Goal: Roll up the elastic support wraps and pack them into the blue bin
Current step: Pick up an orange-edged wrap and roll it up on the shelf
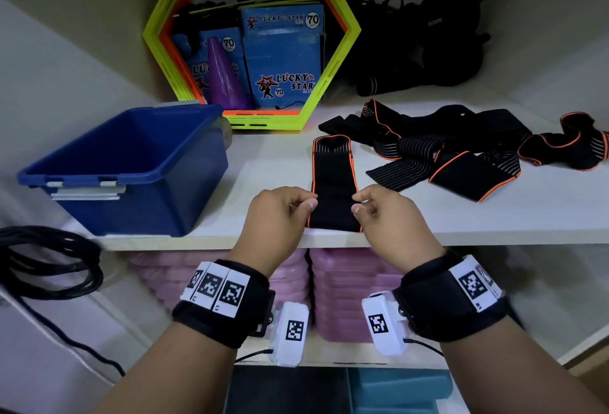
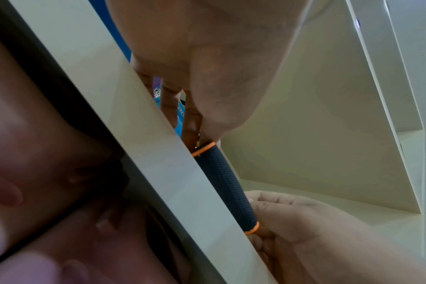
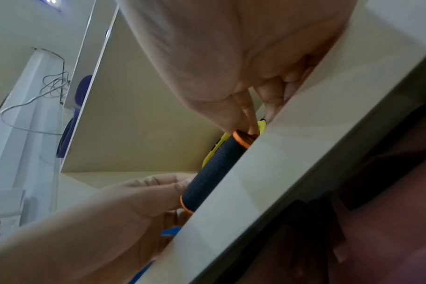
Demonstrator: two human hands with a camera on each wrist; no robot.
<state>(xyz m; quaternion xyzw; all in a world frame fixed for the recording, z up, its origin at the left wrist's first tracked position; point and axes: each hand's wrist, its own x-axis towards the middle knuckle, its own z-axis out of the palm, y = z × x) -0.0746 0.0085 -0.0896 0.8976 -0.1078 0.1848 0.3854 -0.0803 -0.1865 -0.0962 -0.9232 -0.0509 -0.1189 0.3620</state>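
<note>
A black elastic wrap with orange edging point(image 1: 333, 179) lies lengthwise on the white shelf, its near end at the front edge. My left hand point(image 1: 308, 202) pinches that end's left edge and my right hand point(image 1: 357, 204) pinches its right edge. In the wrist views the near end is a tight roll point(image 2: 225, 184) point(image 3: 212, 171), with a hand at each end of it. The blue bin point(image 1: 99, 179) stands open at the left of the shelf, and nothing shows inside it. Several more black and orange wraps point(image 1: 454, 150) lie tangled, unrolled, to the right.
Yellow-green and orange hexagon rings point(image 1: 342, 34) lean at the back around blue boxes point(image 1: 283, 51) and a purple cone point(image 1: 224, 77). Black gear point(image 1: 428, 41) is piled at the back right. Black cables point(image 1: 49, 262) hang at the left. Pink stacks point(image 1: 346, 298) fill the shelf below.
</note>
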